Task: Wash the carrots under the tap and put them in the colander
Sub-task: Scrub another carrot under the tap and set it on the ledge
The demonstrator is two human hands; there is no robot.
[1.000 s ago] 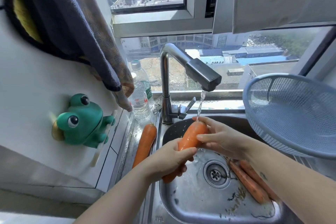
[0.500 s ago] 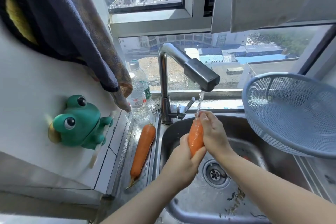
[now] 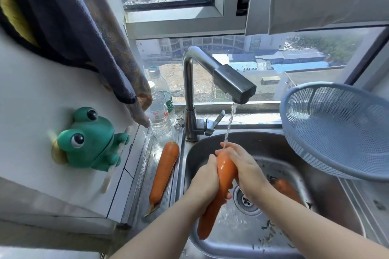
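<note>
Nearest to me, both forearms reach in over the front lip of the sink (image 3: 189,166). The carrot being washed (image 3: 221,183) stands nearly upright over the basin, thick end up and thin tip hanging down toward the person, so the water can run its whole length and drop straight into the bowl. The left hand (image 3: 205,183) has its grip wrapped around the carrot's middle from the left, steadying it; the right hand (image 3: 242,166) is closed on the upper part from the other side, fingers curled over the top where the stream lands, which looks like rubbing dirt off.

Just behind the hands is the drain (image 3: 245,200), with dark scraps scattered over the wet floor of the basin. Another carrot (image 3: 288,190) lies in the bowl to the right, partly hidden by the right forearm; I'd guess it awaits its turn. A third carrot (image 3: 164,172) rests on the wet steel surface left of the sink, apart from the water.

Further back the tap (image 3: 229,82) runs a thin stream onto the top of the held carrot. The blue colander (image 3: 336,130) sits tilted at the right of the sink, within easy reach, and nothing shows in it. A green frog holder (image 3: 92,139) clings to the left wall.
</note>
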